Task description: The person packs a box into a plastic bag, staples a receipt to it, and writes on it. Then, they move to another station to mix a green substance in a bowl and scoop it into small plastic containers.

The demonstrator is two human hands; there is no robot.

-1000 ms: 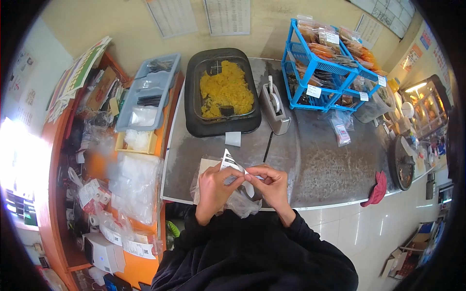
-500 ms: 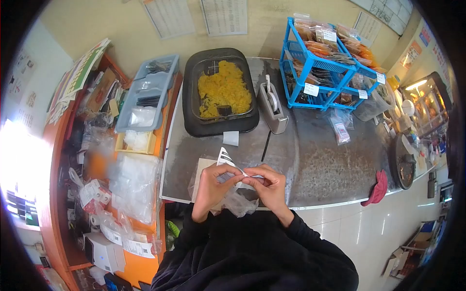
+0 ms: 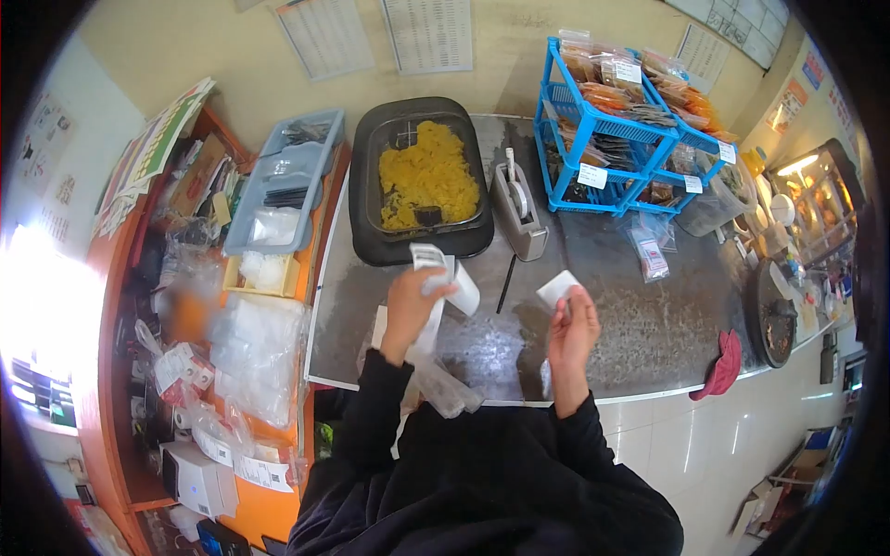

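Note:
My left hand [image 3: 411, 308] is closed on a curling white paper strip [image 3: 464, 295] with some dark print near its top. Between the thumb and fingers of my right hand [image 3: 573, 335] is a small white piece of paper [image 3: 557, 288], probably a label, held apart from the strip. A crumpled clear plastic bag [image 3: 448, 387] lies at the table's front edge, below my left hand. Behind my hands, a thin black stick [image 3: 506, 284] rests near a grey tape dispenser [image 3: 520, 218].
A black tray [image 3: 364, 199] of yellow food stands at the back of the metal table [image 3: 640, 320]. Blue tiered baskets [image 3: 584, 139] hold packets on the right, with a small bag [image 3: 651, 255] before them. A red cloth [image 3: 718, 366] hangs at the front edge. Shelving [image 3: 111, 371] is at left.
My hands were together, pinching a striped paper piece; now they are apart. The left has moved up and left with a strip, the right to the right with a small white piece.

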